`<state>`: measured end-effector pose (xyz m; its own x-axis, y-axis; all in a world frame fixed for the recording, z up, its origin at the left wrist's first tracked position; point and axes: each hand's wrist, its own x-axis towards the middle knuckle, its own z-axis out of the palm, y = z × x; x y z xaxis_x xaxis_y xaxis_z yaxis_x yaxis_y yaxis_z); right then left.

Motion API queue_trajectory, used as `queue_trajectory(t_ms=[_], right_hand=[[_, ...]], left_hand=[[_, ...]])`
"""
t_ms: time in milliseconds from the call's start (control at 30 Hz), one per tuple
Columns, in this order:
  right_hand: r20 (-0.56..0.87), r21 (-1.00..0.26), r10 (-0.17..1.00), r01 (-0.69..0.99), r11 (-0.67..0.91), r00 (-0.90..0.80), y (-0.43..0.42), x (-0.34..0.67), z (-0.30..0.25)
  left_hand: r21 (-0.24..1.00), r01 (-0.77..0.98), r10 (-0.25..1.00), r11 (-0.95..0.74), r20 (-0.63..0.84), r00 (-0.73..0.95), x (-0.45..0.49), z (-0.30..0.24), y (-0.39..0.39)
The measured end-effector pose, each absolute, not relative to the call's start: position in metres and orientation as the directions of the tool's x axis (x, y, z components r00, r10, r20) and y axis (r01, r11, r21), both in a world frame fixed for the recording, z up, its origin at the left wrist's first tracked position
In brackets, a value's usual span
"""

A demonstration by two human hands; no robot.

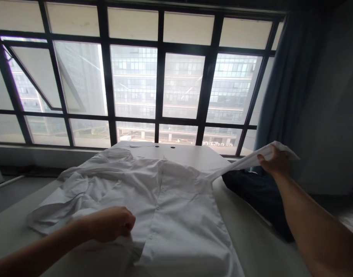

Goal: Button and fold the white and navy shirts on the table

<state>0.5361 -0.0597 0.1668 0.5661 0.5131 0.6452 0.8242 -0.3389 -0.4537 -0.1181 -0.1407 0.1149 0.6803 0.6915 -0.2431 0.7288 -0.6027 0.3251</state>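
Watching from my end through the head view, I have a white shirt [182, 215] filling the lower middle of the frame, lying front up on a pale table [190, 154], with its button placket [158, 200] running up the middle. My right hand [276, 159], at the right of the frame, has its fingers closed around the end of one sleeve [236, 165], lifting it clear of the table so that it stretches in a taut slant from the shoulder. My left hand [111, 223], lower left of centre, is curled into a fist over the shirt's lower edge; it appears to pinch cloth there, though the fingertips are mostly turned out of my sight.

As I judge it, the work is partway along. The shirt is laid out, and the panel right of the placket lies fairly flat with only soft creases. One sleeve is drawn out sideways but not yet down on the surface. The half toward the left of the frame is the unfinished part: it lies in loose, heaped folds, and I cannot pick out the second sleeve among them. The lower edge is uneven near my left hand.

Beneath the raised sleeve, a dark cloth item [257, 200] lies at the table's right side.
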Motion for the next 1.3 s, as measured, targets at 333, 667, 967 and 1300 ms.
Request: queue_trajectory(t_ms=[333, 667, 967, 1300], right_hand=[[0.215, -0.382, 0.963, 0.922, -0.069, 0.161, -0.09, 0.366, 0.154], [-0.311, -0.331, 0.815, 0.86, 0.39, -0.489, -0.162, 0.27, 0.085], [-0.08, -0.227, 0.892, 0.88, 0.418, -0.444, -0.169, 0.292, 0.089], [-0.422, -0.257, 0.822, 0.92, 0.295, -0.382, -0.21, 0.263, 0.094]], left_hand=[[0.857, 0.513, 0.671, 0.034, -0.4, 0.624, -0.093, 0.131, -0.109], [0.694, 0.72, 0.625, -0.018, -0.554, 0.55, -0.113, 0.108, -0.109], [0.35, 0.65, 0.662, -0.675, -0.102, 0.742, -0.105, 0.087, -0.165], [0.228, 0.699, 0.599, -0.677, -0.381, 0.704, -0.107, 0.078, -0.196]])
